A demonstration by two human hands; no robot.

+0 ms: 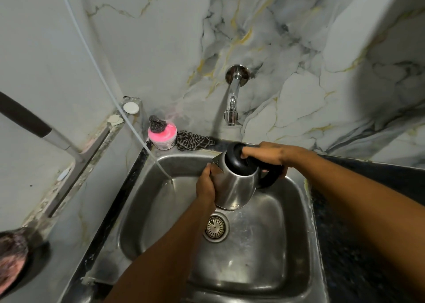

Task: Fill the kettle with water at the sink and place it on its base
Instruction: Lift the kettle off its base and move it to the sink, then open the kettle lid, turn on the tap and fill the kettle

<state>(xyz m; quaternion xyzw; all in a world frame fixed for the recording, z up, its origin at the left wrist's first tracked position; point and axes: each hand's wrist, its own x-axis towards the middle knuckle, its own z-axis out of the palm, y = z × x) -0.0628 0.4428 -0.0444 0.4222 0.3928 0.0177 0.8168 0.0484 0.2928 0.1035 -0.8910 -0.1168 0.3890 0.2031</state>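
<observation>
Kettle (234, 183) was held tilted over the sink (296, 210), right hand (273, 155) wrapped shut on its black handle with a finger at the lid, left hand (205, 185) cupped against the steel body. Judged best practice: open the lid fully and level the kettle under the tap (231, 109), which stood above and beyond the right grip. Room lay open below; the sink's rear rim sat close behind.

A pink tub (162, 137) topped by a scrubber (157, 123), beside a checked cloth (193, 140).
</observation>
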